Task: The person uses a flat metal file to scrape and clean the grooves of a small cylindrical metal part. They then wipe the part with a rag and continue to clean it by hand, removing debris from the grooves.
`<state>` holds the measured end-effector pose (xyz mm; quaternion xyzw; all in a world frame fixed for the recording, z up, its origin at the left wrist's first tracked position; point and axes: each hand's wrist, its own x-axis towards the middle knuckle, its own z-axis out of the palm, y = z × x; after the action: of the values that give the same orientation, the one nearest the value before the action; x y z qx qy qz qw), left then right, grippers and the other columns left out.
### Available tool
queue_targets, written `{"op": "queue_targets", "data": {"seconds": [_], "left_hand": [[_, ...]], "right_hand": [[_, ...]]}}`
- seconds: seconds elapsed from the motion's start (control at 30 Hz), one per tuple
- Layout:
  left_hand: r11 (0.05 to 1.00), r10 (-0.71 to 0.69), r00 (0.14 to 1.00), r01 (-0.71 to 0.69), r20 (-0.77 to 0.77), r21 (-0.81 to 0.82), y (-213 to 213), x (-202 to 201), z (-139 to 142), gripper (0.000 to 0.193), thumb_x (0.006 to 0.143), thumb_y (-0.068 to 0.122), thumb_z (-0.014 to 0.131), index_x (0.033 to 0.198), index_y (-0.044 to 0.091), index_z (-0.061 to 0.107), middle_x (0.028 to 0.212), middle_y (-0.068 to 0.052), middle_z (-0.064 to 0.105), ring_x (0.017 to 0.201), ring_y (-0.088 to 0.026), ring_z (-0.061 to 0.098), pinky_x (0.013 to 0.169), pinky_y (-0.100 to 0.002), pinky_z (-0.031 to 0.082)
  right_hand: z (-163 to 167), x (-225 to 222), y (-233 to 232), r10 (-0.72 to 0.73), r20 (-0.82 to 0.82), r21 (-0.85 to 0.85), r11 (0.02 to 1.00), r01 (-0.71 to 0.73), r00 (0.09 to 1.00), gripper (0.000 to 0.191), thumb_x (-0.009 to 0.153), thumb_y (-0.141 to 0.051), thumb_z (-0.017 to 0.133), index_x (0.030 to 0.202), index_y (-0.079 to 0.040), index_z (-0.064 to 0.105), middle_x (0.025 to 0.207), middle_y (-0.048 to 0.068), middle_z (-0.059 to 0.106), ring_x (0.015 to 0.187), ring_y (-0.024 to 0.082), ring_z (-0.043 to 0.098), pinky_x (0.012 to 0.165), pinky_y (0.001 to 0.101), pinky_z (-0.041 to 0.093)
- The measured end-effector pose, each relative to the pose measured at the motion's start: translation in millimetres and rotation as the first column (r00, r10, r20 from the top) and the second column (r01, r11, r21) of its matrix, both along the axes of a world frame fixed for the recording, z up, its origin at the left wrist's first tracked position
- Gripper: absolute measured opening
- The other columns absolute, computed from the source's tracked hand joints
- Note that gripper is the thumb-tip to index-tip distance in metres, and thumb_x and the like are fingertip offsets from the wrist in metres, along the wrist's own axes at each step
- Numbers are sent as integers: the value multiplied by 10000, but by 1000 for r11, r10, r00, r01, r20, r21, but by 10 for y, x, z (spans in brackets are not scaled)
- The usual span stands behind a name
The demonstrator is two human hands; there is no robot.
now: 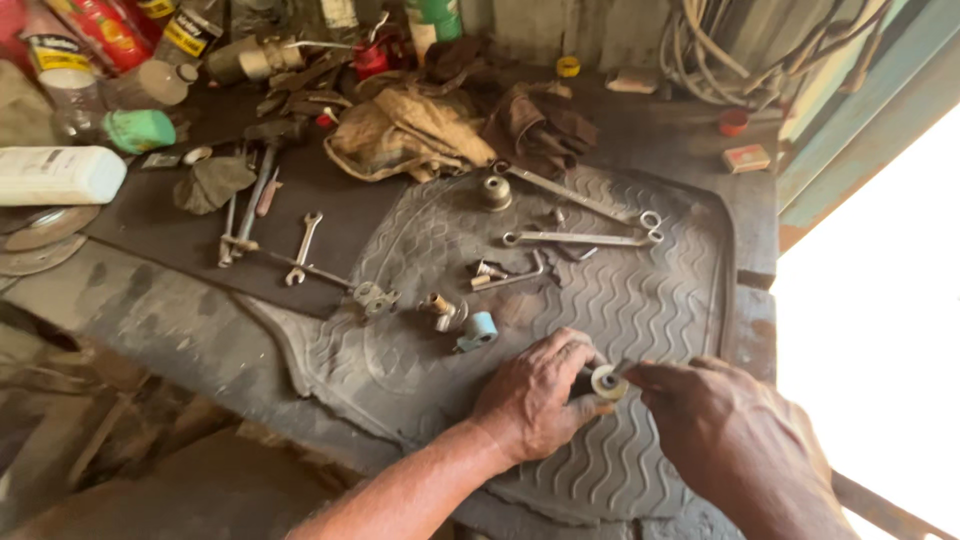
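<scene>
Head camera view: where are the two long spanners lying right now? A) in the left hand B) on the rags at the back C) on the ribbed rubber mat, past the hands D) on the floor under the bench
C: both long spanners lie flat on the ribbed rubber mat, beyond the left hand and right hand, which meet at a small whitish roll.

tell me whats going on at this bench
A person is working over a grey rubber mat on a cluttered workbench. The left hand grips a small white ring-shaped roll, while the right hand pinches at its edge. Spanners, a small blue roll and rags lie further back.
</scene>
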<state>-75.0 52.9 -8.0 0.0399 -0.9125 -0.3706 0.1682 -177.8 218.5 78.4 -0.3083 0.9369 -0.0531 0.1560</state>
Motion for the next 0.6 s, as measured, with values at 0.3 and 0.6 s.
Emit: {"op": "queue_targets", "data": {"seconds": [0.3,0.6], "left_hand": [[999,-25,1000,25,-16,-21,6,0,-10,384,896,304,784,1166,100,603,1226,-120,619,1127,-369,632,901,-466,522],[998,0,995,-6,99,59,44,7,121,537,777,287,821,1236,129,592,1260,-93,625,1127,-342,650,902,-447,536]], "right_hand": [[54,-5,-13,6,9,4,1000,-6,1000,324,972,-387,574,1226,-448,767,1060,-28,785,1010,237,742,861,390,603],[37,-90,240,-302,267,-108,934,340,915,342,956,-362,688,1290,-322,752,982,97,819,883,230,788,823,370,584]]}}
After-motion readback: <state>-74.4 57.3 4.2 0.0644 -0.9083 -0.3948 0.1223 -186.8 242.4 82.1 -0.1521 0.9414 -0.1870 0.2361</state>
